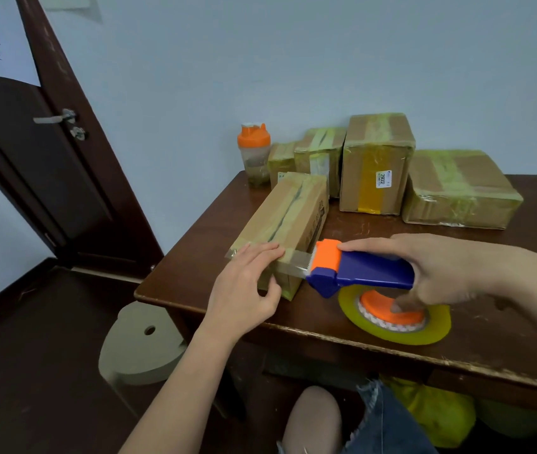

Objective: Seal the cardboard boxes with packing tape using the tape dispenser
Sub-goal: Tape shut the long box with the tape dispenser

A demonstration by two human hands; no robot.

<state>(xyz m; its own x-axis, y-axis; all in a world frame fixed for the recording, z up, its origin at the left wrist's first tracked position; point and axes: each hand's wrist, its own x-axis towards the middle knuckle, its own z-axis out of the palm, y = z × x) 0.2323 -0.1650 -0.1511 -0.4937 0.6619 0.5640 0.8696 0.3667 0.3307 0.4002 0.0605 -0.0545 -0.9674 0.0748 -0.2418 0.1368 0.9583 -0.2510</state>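
Note:
A long cardboard box [288,221] lies on the dark wooden table [359,231], its near end close to the front-left corner. My left hand [247,283] presses straight fingers on a strip of clear tape [293,262] over the box's near end. My right hand [450,273] grips the blue and orange tape dispenser [359,271], held just right of the box. The tape stretches from the dispenser's toothed blade to the box. Its yellowish tape roll [395,317] hangs below the handle, near the table's front edge.
Several taped cardboard boxes [377,165] stand along the back of the table by the wall. An orange-lidded shaker bottle [254,152] stands at the back left. A dark door [41,158] is on the left. A pale stool [142,345] sits beside the table. My knee [316,417] is under it.

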